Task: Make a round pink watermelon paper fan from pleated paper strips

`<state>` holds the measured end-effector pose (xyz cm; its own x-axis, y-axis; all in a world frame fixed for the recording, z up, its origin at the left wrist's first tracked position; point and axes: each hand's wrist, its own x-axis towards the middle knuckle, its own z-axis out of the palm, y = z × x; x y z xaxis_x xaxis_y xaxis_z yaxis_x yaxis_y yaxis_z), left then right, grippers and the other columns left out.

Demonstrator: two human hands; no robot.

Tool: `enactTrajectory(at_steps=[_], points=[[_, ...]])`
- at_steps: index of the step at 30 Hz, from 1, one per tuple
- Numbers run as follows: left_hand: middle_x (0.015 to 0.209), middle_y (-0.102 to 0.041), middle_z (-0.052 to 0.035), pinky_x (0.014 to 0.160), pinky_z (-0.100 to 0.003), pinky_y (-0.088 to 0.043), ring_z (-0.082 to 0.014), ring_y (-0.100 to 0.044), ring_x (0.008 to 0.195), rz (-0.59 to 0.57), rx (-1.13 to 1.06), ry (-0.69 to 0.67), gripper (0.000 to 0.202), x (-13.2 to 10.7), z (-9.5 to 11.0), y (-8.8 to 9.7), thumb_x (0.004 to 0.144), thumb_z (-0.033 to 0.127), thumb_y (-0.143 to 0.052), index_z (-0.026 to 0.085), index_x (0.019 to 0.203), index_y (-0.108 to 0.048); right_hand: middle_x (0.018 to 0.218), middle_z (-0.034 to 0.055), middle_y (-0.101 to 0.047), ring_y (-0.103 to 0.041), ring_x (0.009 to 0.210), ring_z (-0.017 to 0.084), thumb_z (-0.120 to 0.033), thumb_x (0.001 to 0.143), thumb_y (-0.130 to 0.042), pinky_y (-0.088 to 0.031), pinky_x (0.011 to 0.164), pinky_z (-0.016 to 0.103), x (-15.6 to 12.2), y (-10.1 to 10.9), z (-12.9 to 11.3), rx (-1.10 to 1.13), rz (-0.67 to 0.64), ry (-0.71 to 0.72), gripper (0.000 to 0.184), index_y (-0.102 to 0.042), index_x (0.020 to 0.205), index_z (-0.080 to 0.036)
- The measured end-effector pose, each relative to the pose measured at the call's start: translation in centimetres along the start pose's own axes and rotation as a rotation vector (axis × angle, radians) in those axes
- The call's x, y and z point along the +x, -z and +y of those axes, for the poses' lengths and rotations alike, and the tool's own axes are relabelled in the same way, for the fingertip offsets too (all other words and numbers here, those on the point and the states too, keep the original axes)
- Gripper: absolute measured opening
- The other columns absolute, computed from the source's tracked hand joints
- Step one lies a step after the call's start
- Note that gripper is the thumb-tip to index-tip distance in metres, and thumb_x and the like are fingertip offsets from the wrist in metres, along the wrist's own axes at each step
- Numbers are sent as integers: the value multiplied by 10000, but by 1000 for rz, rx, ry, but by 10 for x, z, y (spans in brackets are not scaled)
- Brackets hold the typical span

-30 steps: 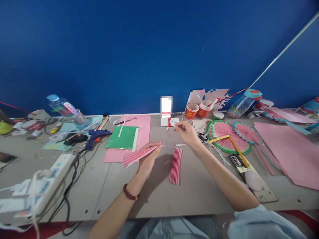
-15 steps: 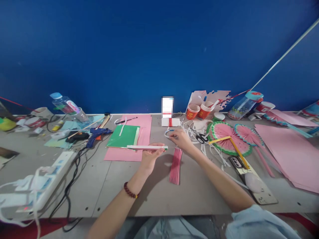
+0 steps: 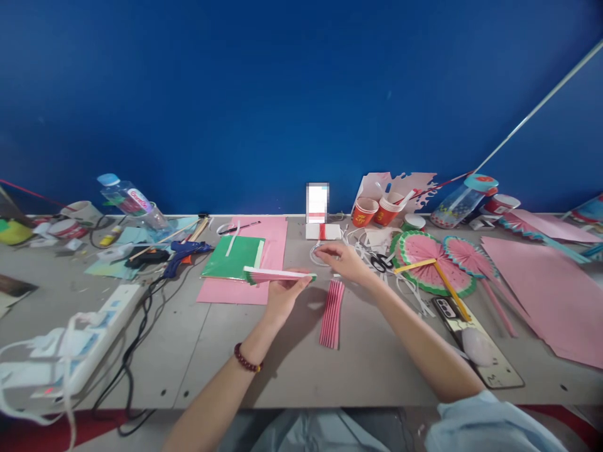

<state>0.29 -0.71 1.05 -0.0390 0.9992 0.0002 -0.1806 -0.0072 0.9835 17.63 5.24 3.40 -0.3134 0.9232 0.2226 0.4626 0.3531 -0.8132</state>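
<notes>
Paper (image 3: 276,274): folded, pinched at right end by left hand (image 3: 284,294).
Right hand (image 3: 346,262): pinched white loop (image 3: 314,252), just beside it.

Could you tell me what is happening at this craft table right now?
A person is working with paper at a cluttered table. Their left hand pinches a folded pleated paper, pink with a green edge, held level above the table. The right hand seems to pinch a curled white strip near that paper's end. A second pleated pink piece lies flat below the hands. A watermelon fan and scissors lie to the right, a blue glue gun to the left.
</notes>
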Motion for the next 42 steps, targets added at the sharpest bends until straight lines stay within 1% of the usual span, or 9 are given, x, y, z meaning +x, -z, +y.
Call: enactTrajectory(at_steps=[5, 11, 17, 25, 29, 32, 35, 39, 42], points=[[870, -645, -40, 701, -284, -509, -155, -613, 789, -1, -32, -52, 204, 4, -5, -1, 666, 294, -730, 194, 831, -664, 874, 37, -681, -635, 783, 154, -337, 778, -606, -501, 738, 285, -11, 0, -28, 113, -175, 3, 222, -654, 943, -195], [880, -649, -37, 704, -293, -506, -154, -620, 771, 29, -78, -31, 229, 7, -9, 4, 679, 306, -723, 207, 872, -648, 709, 6, -646, -590, 635, 121, -282, 789, -570, -463, 602, 241, -11, 0, -21, 148, -299, -51, 138, -648, 850, -186], [974, -651, -72, 753, -286, -498, -189, -605, 922, 63, -81, -111, 227, 11, -4, 9, 744, 343, -658, 194, 915, -666, 709, 0, -628, -576, 631, 114, -265, 756, -584, -466, 599, 239, -6, 9, -12, 203, -295, -121, 100, -621, 779, -175], [853, -618, -41, 594, -231, -480, -102, -564, 660, 71, -334, -114, 267, 15, 1, 13, 739, 359, -653, 159, 916, -670, 683, -16, -604, -565, 594, 109, -256, 752, -549, -449, 567, 234, -4, 28, 0, 197, -397, -223, 99, -597, 786, -175], [844, -636, -57, 607, -253, -484, -121, -578, 662, 47, -347, -74, 309, 12, 0, 11, 773, 396, -601, 146, 935, -682, 733, 3, -647, -580, 636, 134, -232, 758, -536, -445, 577, 251, -4, 36, 2, -33, -391, -132, 112, -632, 789, -184], [823, -655, -60, 624, -264, -488, -127, -586, 653, 52, -298, -66, 328, 11, -4, 9, 781, 410, -584, 144, 942, -689, 807, 26, -669, -607, 731, 168, -190, 750, -549, -470, 670, 291, -7, 33, -6, -170, -266, -11, 121, -650, 816, -196], [805, -666, -63, 662, -279, -492, -135, -598, 655, 12, -265, -68, 335, 9, -8, 6, 800, 409, -566, 143, 964, -687, 930, 51, -663, -603, 876, 183, -155, 787, -523, -471, 779, 321, -14, 19, -25, -148, -56, 192, 185, -635, 924, -205], [889, -675, -79, 708, -284, -489, -154, -614, 735, -47, -260, -35, 332, 7, -12, 3, 805, 415, -570, 161, 991, -673, 969, 56, -679, -593, 945, 190, -203, 831, -556, -465, 851, 347, -22, -5, -43, -79, -55, 410, 154, -639, 959, -222], [983, -658, -84, 707, -272, -482, -144, -595, 743, -55, -204, -60, 301, 5, -13, 2, 791, 429, -591, 173, 918, -682, 995, 59, -687, -595, 949, 194, -202, 846, -555, -467, 855, 359, -24, -17, -43, -72, -10, 419, 134, -647, 938, -231]])
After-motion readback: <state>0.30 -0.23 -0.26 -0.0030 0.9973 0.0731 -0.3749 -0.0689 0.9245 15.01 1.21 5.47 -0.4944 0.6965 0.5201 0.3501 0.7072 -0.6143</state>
